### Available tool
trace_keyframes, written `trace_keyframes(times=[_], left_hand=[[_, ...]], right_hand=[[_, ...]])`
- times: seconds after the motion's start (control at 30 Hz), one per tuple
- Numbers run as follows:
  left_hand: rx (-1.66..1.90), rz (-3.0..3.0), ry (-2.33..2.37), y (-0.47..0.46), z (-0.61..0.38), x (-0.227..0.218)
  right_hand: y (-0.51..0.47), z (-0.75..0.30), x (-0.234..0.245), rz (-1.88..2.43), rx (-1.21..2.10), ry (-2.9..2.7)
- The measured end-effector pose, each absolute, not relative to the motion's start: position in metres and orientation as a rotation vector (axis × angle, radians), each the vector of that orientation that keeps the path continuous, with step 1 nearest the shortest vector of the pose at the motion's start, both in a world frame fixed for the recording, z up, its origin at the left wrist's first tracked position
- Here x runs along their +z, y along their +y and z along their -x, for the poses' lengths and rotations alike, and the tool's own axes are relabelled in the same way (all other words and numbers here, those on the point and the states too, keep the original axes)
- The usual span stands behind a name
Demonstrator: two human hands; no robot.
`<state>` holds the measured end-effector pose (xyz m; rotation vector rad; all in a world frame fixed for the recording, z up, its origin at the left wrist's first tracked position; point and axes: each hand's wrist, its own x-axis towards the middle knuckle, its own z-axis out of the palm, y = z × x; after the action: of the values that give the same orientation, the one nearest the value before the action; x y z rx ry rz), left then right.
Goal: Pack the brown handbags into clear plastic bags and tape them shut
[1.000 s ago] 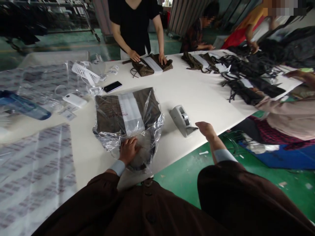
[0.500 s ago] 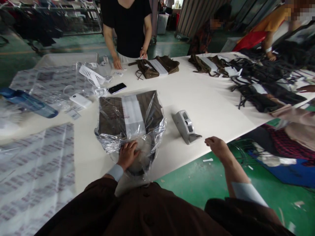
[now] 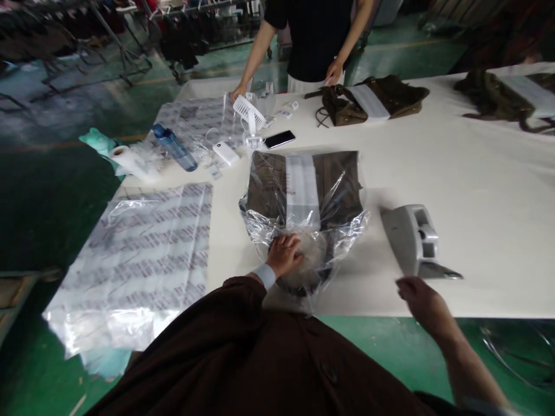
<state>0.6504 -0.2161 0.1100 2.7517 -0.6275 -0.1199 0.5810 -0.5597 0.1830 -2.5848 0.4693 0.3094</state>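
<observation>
A folded dark-brown garment or bag (image 3: 340, 185), with a pale paper band round its middle, lies in a clear plastic bag (image 3: 347, 237) before me. My left hand (image 3: 284, 254) rests flat on the bag's near end, fingers slightly spread over the crumpled plastic. To the right a grey tape dispenser (image 3: 405, 237) stands on the white table (image 3: 489, 231). Just in front of its cutting end is my right hand (image 3: 422, 294), its fingers closed together and a little blurred. Whether a strip of tape is between those fingers I cannot make out.
Printed plastic bags (image 3: 151, 242) lie flat at left. Beyond them are a blue bottle (image 3: 176, 149), a white device (image 3: 226, 153), a black phone (image 3: 280, 139) and a small white fan (image 3: 250, 112). Across the table a person (image 3: 318, 40) stands by a banded brown item (image 3: 403, 98).
My view has swung left, so the table's things appear farther right. My right hand is closer to the dispenser; my left stays on the bag. The other person's hand has reached toward the plastic pile.
</observation>
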Motion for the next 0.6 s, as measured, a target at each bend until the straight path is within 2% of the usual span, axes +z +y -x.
trace_keyframes(times=[0.1,0.23,0.43,0.6], left_hand=[[-0.109,-2.756,-0.63,-0.215,-0.649,0.107],[-0.096,-2.774,-0.606,-0.215,-0.648,0.102],[-0.125,-2.794,-0.615,-0.214,-0.647,0.097],[-0.122,-2.823,-0.63,-0.213,-0.646,0.099]], right_hand=[[-0.466,-0.621,0.179,2.399,0.327,0.125],[-0.378,-0.674,0.162,2.375,0.349,-0.08],[-0.349,-0.704,0.129,2.652,0.582,0.11],[-0.339,-0.71,0.119,2.717,0.696,0.253]])
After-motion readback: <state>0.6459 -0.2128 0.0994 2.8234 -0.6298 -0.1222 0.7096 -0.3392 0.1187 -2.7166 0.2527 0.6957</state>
